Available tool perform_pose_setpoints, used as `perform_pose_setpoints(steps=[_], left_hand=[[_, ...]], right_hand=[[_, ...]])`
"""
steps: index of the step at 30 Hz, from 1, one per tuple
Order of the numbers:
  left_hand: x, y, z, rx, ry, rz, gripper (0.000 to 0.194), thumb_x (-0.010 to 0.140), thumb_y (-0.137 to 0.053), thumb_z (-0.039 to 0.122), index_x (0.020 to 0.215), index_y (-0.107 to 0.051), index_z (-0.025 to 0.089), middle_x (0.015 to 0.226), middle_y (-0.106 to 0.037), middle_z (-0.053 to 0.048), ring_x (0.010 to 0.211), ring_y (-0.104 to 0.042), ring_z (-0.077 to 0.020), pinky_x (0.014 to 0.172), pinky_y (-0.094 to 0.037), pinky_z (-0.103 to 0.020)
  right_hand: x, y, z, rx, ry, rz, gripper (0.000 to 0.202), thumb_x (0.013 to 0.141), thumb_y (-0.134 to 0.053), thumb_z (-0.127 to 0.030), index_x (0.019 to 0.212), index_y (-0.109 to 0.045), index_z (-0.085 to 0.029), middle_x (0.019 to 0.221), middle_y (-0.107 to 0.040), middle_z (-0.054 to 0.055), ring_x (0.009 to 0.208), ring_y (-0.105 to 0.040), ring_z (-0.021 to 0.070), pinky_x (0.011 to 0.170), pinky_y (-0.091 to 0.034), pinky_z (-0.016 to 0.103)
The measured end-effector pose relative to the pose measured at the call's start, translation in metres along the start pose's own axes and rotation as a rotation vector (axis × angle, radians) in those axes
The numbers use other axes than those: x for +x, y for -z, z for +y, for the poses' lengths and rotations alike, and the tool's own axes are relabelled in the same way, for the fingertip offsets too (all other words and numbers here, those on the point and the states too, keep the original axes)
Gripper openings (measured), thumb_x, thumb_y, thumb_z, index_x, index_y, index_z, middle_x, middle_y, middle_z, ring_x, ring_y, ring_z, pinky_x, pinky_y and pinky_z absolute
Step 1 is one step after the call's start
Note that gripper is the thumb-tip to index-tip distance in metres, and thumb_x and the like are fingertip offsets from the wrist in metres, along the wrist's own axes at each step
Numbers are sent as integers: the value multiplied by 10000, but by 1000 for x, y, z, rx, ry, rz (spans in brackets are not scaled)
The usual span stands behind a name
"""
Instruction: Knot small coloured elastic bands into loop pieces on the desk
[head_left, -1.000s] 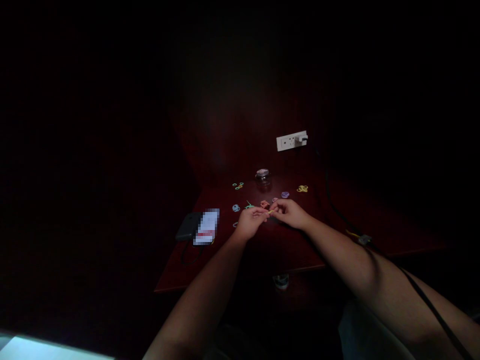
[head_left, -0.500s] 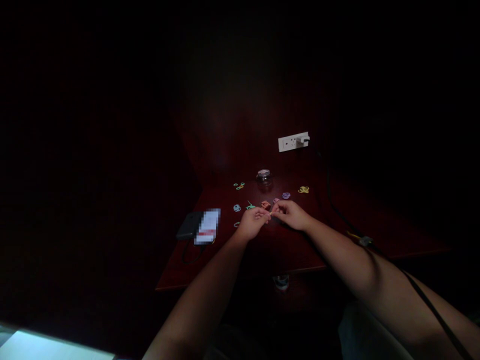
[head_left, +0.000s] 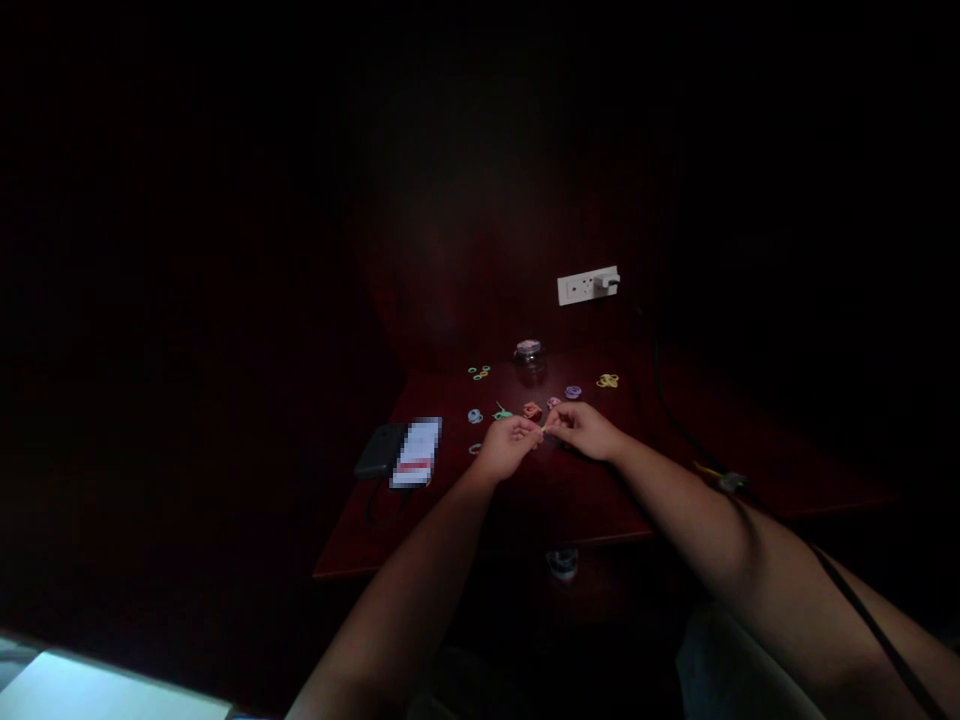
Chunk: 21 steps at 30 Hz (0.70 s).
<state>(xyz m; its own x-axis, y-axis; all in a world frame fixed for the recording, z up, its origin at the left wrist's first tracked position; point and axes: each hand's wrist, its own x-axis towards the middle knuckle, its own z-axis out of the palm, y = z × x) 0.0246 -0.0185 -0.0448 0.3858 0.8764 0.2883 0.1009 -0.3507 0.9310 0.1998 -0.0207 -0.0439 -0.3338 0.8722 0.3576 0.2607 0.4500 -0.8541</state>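
Over the table, my left hand (head_left: 510, 447) and my right hand (head_left: 586, 430) meet fingertip to fingertip. Both pinch a small yellow elastic band (head_left: 544, 429), mostly covered by the fingers. Just beyond them lie little heaps of coloured elastic bands: green (head_left: 502, 412), orange-red (head_left: 532, 411) and pink (head_left: 553, 403). A purple heap (head_left: 573, 392) and a yellow heap (head_left: 608, 381) sit farther right. To the left is a blue heap (head_left: 475, 416), and a pale band (head_left: 475, 449) shows beside my left hand.
A clear jar (head_left: 529, 358) with a lid stands at the back, near several loose bands (head_left: 478, 373). On the left lie a dark box-shaped device (head_left: 377, 452) and a blurred-out phone-like rectangle (head_left: 417, 452). A wall socket (head_left: 587, 286) holds a plug; a black cable (head_left: 667, 415) runs down right.
Both hands stay in nearly the same place, still pinching the yellow band with only a slight finger shift. The whole view has moved very slightly.
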Motion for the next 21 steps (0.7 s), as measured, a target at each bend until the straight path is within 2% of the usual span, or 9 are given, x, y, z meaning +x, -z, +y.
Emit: perform_pose_setpoints(steps=[8, 15, 21], left_hand=[[-1, 0, -2, -10, 17, -56, 204, 673, -655, 278, 737, -596, 94, 653, -617, -49, 564, -546, -90, 568, -440, -217], [-1, 0, -2, 7, 15, -28, 205, 684, -642, 275, 765, -574, 98, 650, -585, -25, 571, -525, -78, 563, -414, -200], [-1, 0, 0, 8, 6, -18, 218, 688, -640, 288, 773, -570, 100, 655, -572, -20, 573, -508, -77, 557, -393, -198]], right_hand=[[2, 1, 2, 58, -31, -31, 324, 704, -595, -461, 711, -546, -141, 511, -475, -38, 417, -411, 65, 394, -325, 189], [2, 0, 5, 53, -35, -22, 308, 698, -605, -439, 718, -538, -139, 509, -469, -42, 421, -411, 64, 399, -313, 187], [1, 0, -3, 42, -62, -22, 328, 664, -626, -456, 682, -534, -141, 481, -458, -47, 413, -397, 61, 399, -289, 189]])
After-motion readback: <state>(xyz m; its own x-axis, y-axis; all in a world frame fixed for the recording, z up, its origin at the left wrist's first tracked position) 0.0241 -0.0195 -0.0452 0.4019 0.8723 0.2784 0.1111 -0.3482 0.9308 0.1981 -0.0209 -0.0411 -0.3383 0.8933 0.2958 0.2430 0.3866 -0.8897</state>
